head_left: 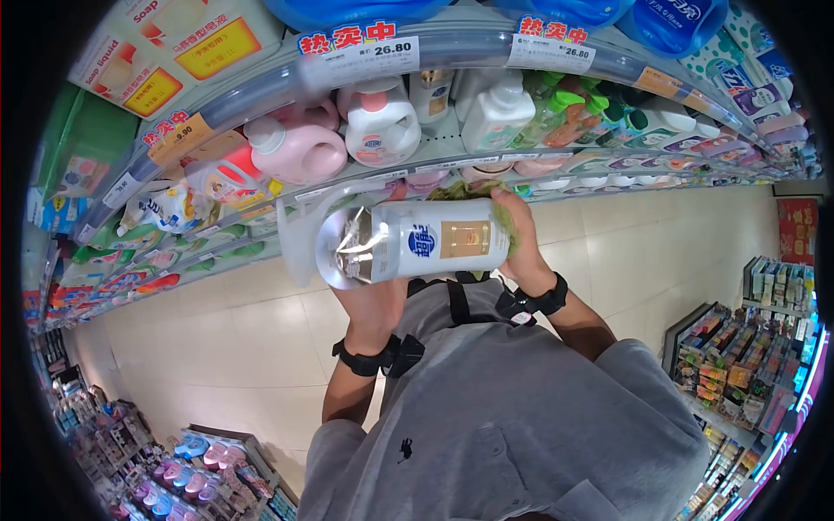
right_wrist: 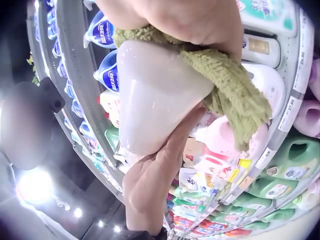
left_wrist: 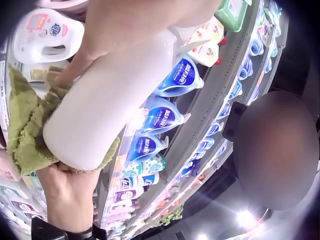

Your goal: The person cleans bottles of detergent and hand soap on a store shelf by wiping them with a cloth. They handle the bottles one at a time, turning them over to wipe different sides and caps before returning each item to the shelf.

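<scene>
A white bottle [head_left: 452,239] with a blue logo and a gold label lies sideways in front of the person's chest, its glossy, clear-looking end to the left. My left hand [head_left: 372,306] grips it from below near that end. At the other end my right hand [head_left: 526,241] holds a fuzzy green cloth [right_wrist: 232,90] against the bottle's base. In the left wrist view the cloth [left_wrist: 30,125] wraps partly around the base and hangs loose at one side. The bottle's plain white back [right_wrist: 155,95] faces the right wrist camera. Some right fingers are hidden behind cloth and bottle.
Store shelves curve ahead, with a pink detergent jug [head_left: 300,152], a white jug [head_left: 382,126] and a white pump bottle [head_left: 499,113] close beyond the hands. Price tags [head_left: 373,62] line the shelf edge. Tiled floor [head_left: 234,339] and display racks [head_left: 738,365] lie behind.
</scene>
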{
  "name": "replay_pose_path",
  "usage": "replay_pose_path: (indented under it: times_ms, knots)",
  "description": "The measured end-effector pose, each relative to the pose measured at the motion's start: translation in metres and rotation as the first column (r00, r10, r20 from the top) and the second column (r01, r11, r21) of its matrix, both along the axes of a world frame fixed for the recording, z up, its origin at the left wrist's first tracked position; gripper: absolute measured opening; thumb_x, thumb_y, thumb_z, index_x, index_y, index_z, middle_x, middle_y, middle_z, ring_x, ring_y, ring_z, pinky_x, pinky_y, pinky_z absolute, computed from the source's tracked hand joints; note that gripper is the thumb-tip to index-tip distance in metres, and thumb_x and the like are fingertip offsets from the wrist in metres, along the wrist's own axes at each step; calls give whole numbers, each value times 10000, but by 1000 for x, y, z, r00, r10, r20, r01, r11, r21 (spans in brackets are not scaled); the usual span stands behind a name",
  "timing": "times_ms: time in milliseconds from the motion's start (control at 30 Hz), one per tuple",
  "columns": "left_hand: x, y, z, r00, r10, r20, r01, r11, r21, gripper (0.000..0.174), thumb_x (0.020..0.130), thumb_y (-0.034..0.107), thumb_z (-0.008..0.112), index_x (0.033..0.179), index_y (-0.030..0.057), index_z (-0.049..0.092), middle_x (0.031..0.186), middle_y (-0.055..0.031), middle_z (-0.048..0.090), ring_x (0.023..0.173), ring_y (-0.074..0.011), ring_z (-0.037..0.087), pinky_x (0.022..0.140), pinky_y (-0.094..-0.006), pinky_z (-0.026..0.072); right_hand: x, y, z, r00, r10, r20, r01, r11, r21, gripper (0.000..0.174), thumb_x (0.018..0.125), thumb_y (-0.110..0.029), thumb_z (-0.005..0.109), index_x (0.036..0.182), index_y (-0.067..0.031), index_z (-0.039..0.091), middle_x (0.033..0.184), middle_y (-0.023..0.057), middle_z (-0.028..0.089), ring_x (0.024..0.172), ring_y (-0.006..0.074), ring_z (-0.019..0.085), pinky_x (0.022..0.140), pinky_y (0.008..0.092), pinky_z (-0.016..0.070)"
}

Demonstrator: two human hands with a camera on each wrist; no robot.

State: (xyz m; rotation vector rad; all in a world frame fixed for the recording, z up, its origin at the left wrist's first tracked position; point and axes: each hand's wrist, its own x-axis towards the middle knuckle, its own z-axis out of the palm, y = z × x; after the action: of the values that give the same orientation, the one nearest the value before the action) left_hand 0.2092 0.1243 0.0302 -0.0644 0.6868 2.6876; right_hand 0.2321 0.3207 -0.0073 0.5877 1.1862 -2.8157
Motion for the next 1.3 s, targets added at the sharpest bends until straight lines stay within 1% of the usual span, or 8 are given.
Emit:
replay_pose_path:
  times_ms: [133, 233, 333, 500, 867, 967, 1167, 1300]
  knots:
    - [5, -9, -17, 990, 114, 85, -123, 987, 103, 536, 973, 335, 423, 1415, 34, 401, 1409, -167, 470, 1352, -295, 419, 1126, -441, 334, 4, -16, 2, 994, -114, 3, 114, 992, -51, 280, 939, -280, 530, 1114, -69, 585, 1029, 60, 599, 982, 173, 614, 861, 312, 497]
    - [-3, -6, -23, 943, 10, -331, -66, 986, -156, 523, 939, 272, 452, 1388, 7, 419, 1419, -164, 456, 1322, -287, 446, 1124, -444, 334, 2, -23, -8, 977, -210, 21, 211, 975, -68, 395, 952, -381, 492, 1177, -65, 566, 1071, 84, 627, 1025, 195, 627, 903, 324, 491]
    - [6, 2, -11, 961, -102, -259, -17, 907, -421, 492, 872, 130, 596, 1318, -28, 462, 1339, -131, 505, 1301, -232, 447, 1105, -403, 344, 2, -25, 5, 976, -187, -111, 187, 982, -11, 338, 978, -299, 441, 1166, -48, 567, 1107, 75, 590, 1070, 179, 576, 962, 313, 435]
    - [-14, 6, 11, 946, -227, -233, 39, 791, -610, 613, 750, 56, 811, 1264, -27, 488, 1194, -110, 587, 1098, -191, 598, 956, -336, 485, 3, -12, 9, 965, 90, -247, 34, 888, 458, 412, 1007, -258, 388, 1278, 25, 517, 1235, 124, 572, 1152, 193, 520, 1030, 302, 361]
    - [-15, 16, -8, 841, -386, -379, -103, 574, -812, 584, 696, 16, 814, 1221, -14, 561, 1200, -83, 641, 1053, -155, 622, 910, -307, 499, -22, -30, 46, 935, 178, -306, 16, 842, 538, 321, 976, -148, 419, 1177, 70, 540, 1111, 159, 604, 1004, 233, 576, 919, 332, 433]
    - [-20, 15, -24, 828, -429, -360, -77, 549, -832, 596, 710, 24, 821, 1235, -24, 543, 1190, -99, 642, 1062, -165, 620, 888, -302, 511, -17, -14, 8, 880, 243, -409, 222, 549, 806, 309, 959, -120, 425, 1186, 57, 539, 1106, 193, 607, 1012, 333, 593, 917, 358, 443]
    - [-36, 18, -31, 748, -535, -393, -85, 510, -856, 571, 677, 38, 795, 1205, 3, 582, 1202, -168, 591, 1113, -296, 572, 925, -385, 479, 17, 34, -54, 971, 239, 11, -73, 249, 966, 306, 914, -66, 490, 1198, 22, 563, 1136, 216, 617, 1056, 384, 598, 950, 357, 447]
    - [-58, 33, -51, 565, -602, -564, -340, 454, -824, 657, 649, -48, 728, 1270, 45, 534, 1297, -177, 470, 1288, -399, 418, 1014, -444, 428, 25, 41, -52, 963, 251, -100, -2, 377, 926, 425, 868, -55, 538, 1284, 35, 525, 1228, 199, 620, 1123, 306, 621, 946, 364, 468]
